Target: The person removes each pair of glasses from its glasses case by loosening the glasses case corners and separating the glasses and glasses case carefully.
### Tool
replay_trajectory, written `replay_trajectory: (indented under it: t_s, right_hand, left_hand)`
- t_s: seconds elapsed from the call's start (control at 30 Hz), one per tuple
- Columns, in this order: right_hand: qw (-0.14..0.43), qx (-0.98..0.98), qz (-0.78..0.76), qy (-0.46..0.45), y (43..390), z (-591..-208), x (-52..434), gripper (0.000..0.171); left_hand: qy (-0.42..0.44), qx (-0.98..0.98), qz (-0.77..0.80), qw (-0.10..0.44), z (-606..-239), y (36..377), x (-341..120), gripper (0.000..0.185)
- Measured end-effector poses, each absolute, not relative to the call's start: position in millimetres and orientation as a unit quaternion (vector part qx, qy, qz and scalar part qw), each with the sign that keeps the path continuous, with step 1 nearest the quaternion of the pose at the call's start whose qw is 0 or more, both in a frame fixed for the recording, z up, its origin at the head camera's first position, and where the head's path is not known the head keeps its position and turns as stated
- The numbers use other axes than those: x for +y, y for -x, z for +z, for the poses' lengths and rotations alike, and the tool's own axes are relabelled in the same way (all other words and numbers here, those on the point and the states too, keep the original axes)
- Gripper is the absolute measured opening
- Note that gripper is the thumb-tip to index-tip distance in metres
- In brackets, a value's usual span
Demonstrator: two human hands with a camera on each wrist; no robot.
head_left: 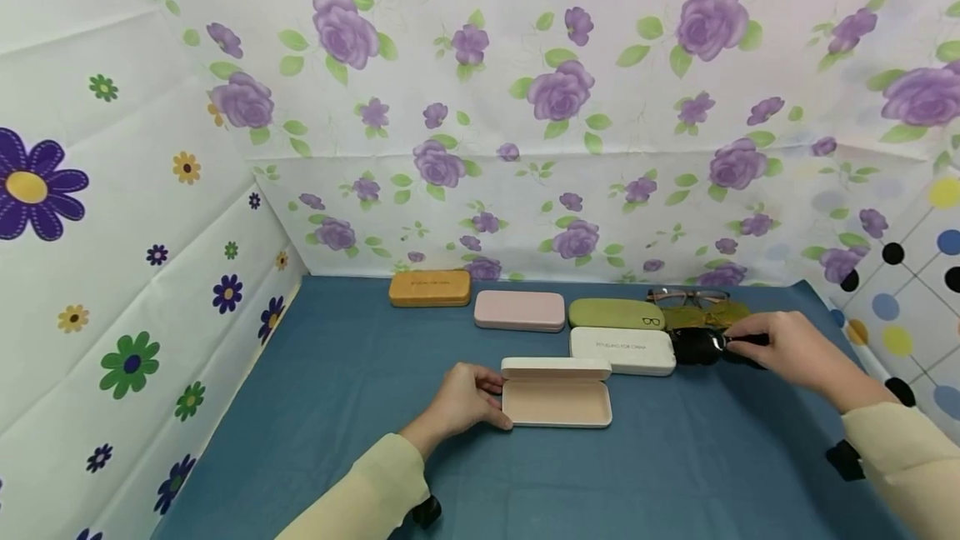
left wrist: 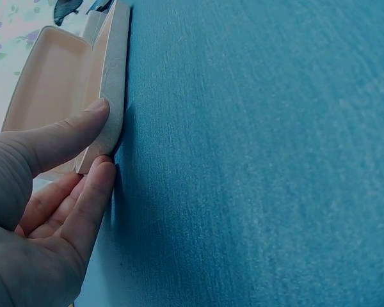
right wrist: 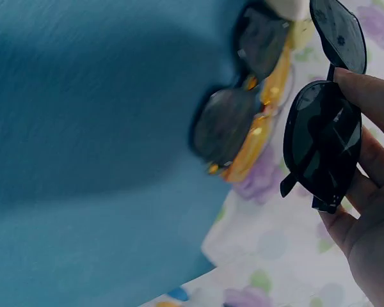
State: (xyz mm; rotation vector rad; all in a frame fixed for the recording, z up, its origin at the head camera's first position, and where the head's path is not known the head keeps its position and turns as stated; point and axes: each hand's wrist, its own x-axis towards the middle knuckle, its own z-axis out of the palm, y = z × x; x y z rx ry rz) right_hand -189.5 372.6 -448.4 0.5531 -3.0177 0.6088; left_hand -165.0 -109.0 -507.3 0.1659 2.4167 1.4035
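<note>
cream case open and bare, black sunglasses in your right hand

cream and smooth inside, the open case [head_left: 557, 401] lies near the middle of the blue cloth-covered table [head_left: 360, 407], its lid [head_left: 556, 368] folded back on the far side. nothing sits in its shallow tray. the left wrist view shows a matte, faintly grainy shell with rounded corners and a pale peach lining. your left hand [head_left: 459, 401] holds the case at its left end, thumb [left wrist: 77, 131] curled over the rim and fingers [left wrist: 89, 204] pressed against the outside wall.

your right hand [head_left: 797, 346] is to the right and a little farther off, pinching the black sunglasses [head_left: 701, 345] by the frame. their lenses are dark, glossy and roundish, and the temples are folded. they sit just beside the right end of a closed white case [head_left: 622, 350] with small lettering on its lid.

just beyond them lies a pair of yellow-framed sunglasses [head_left: 708, 317] with dark lenses, and farther back a thin brown-rimmed pair of spectacles [head_left: 688, 297] against the wall. three more closed cases line the far edge: a tan one [head_left: 430, 287] with a woody look on the left, a smooth pink one [head_left: 520, 310] in the middle, and an olive green one [head_left: 617, 313] with a small glasses mark. what they hold cannot be seen.
</note>
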Motion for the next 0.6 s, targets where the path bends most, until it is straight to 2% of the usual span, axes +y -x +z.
replay_trajectory:
  t_s: [0.23,0.6]
  right_hand:
    - [-0.036,-0.969,0.188,-0.155,189,-467,393,0.023]
    - [-0.056,-0.964,0.201,-0.166,192,-487,396,0.019]
  left_hand:
    - [-0.059,0.847,0.499,0.170,-509,166,-110,0.058]
    - [-0.057,0.846,0.500,0.175,-509,165,-109,0.060]
